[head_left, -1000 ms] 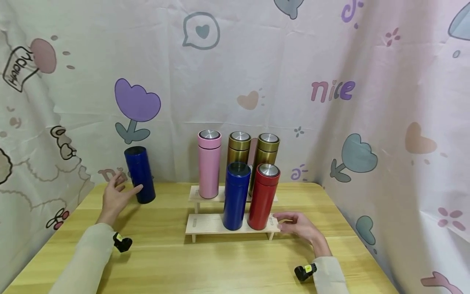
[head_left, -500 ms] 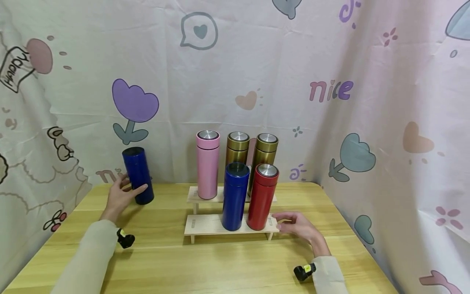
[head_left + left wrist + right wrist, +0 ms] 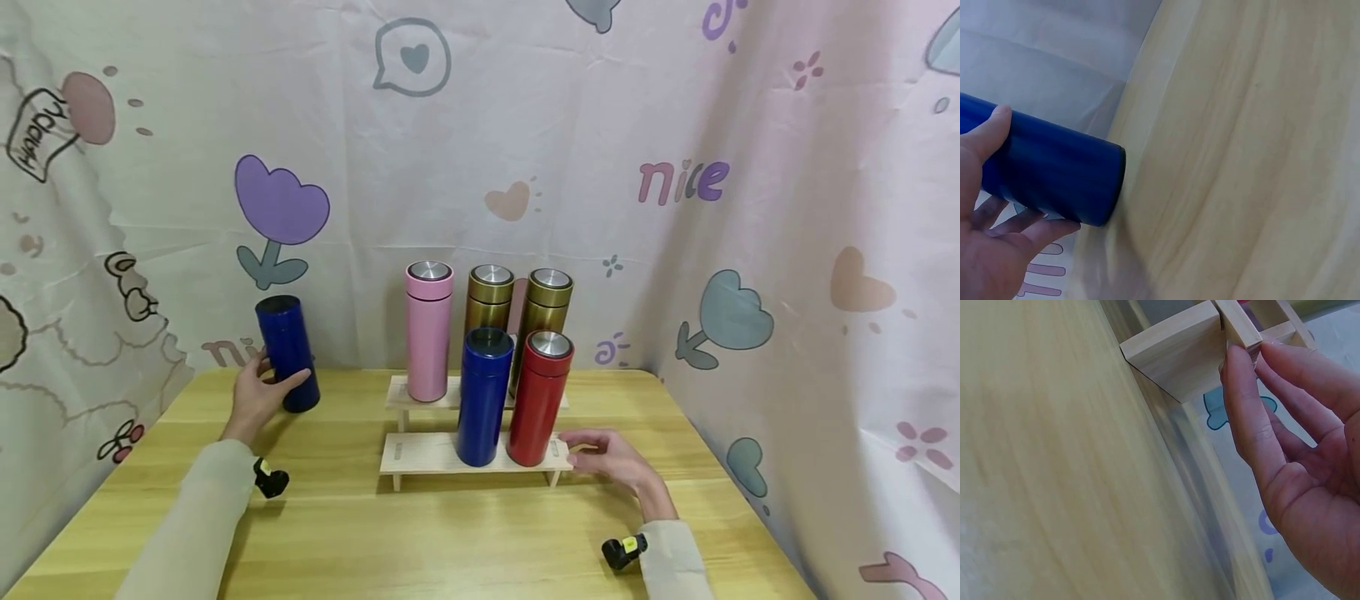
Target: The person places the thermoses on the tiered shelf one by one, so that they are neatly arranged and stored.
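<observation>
My left hand (image 3: pixel 257 395) grips a blue thermos bottle (image 3: pixel 288 350) at the left of the table, its thumb on one side and fingers on the other. The bottle's base is right at the tabletop in the left wrist view. At the right, my right hand (image 3: pixel 611 457) pinches the end of the lower step of a small two-step wooden rack (image 3: pixel 1175 350) between thumb and fingertips. On that step stand a second blue thermos (image 3: pixel 482 400) and a red thermos (image 3: pixel 538 404). The upper step bears a pink thermos (image 3: pixel 428 337) and two gold thermoses, partly hidden behind the front pair.
The rack stands on a wood-grain table (image 3: pixel 420 542). A patterned cloth (image 3: pixel 450 150) hangs close behind the table and along its sides. Each sleeve has a small black camera (image 3: pixel 271 478) at the wrist.
My left hand has moved right, from beside the blue thermos to a grip around it. The right hand keeps its hold on the rack, and the bottles there stand as before.
</observation>
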Demonstrator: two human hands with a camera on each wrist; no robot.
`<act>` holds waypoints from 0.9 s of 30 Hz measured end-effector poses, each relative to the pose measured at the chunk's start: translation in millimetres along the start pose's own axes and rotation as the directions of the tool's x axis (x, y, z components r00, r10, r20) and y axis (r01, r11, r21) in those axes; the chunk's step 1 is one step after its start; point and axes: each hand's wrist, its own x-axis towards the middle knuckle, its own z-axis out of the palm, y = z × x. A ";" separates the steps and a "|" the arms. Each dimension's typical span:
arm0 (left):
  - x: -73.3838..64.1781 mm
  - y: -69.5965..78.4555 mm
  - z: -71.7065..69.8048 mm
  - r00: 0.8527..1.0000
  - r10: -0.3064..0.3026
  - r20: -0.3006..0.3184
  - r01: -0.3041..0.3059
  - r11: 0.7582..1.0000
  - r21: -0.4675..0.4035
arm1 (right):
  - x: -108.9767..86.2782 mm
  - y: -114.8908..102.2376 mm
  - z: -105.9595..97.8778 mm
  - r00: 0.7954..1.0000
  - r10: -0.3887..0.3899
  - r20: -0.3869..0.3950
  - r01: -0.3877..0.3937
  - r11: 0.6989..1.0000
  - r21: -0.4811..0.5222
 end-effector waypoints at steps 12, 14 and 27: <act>-9.6 11.3 -4.4 1.000 -0.002 0.023 0.002 1.000 -0.013 | -0.3 -3.1 -0.1 1.000 -0.007 0.002 0.007 1.000 -0.011; -12.4 15.5 -5.6 0.999 0.002 0.036 -0.002 1.000 -0.011 | 0.1 -2.7 -1.0 1.000 -0.003 0.000 0.003 1.000 -0.002; -25.1 27.7 -8.9 0.996 0.042 0.083 -0.042 0.999 0.002 | 1.0 -1.9 0.4 0.999 0.028 -0.020 -0.029 0.999 -0.019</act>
